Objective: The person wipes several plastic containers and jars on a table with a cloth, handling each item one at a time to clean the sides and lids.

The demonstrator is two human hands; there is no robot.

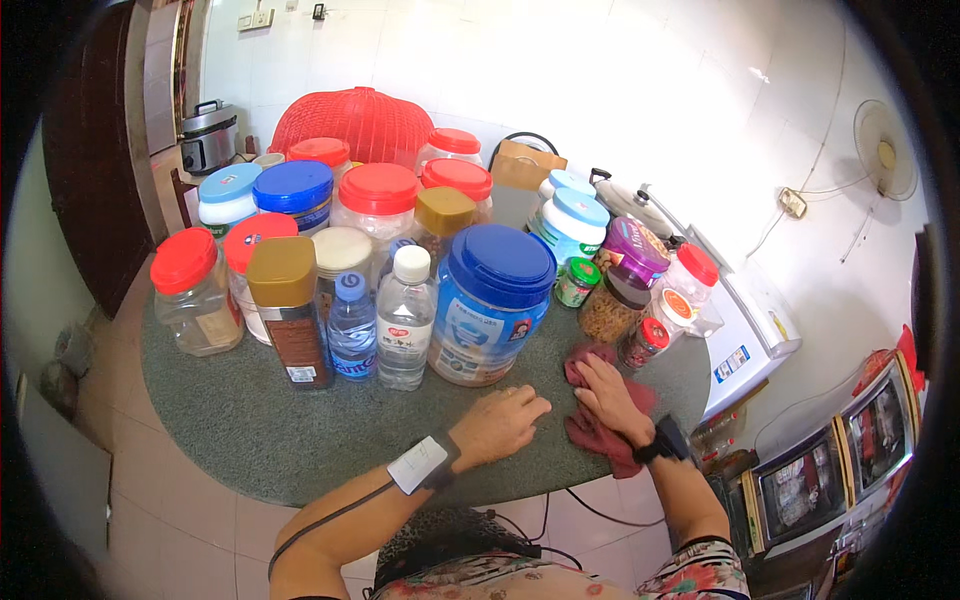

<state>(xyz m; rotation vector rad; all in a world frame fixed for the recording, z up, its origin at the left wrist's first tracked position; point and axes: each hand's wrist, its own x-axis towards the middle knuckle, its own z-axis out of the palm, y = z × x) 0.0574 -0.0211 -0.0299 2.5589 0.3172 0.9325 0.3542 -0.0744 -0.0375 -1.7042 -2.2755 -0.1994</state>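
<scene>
My right hand presses a dark red cloth onto the dark speckled table, near its front right edge. Loosely curled, my left hand rests on the tabletop with nothing visible in it. Just beyond it stands a large tub with a blue lid. To its left are a clear bottle with a white cap, a small blue-capped water bottle and a brown jar with a gold lid. Close past the cloth are a small red-lidded jar and a jar of brown pieces.
Several red-lidded jars crowd the back of the table. White jars with light blue lids and a purple tub stand at the right. Behind are a red chair and a white appliance. Framed pictures lean at the far right.
</scene>
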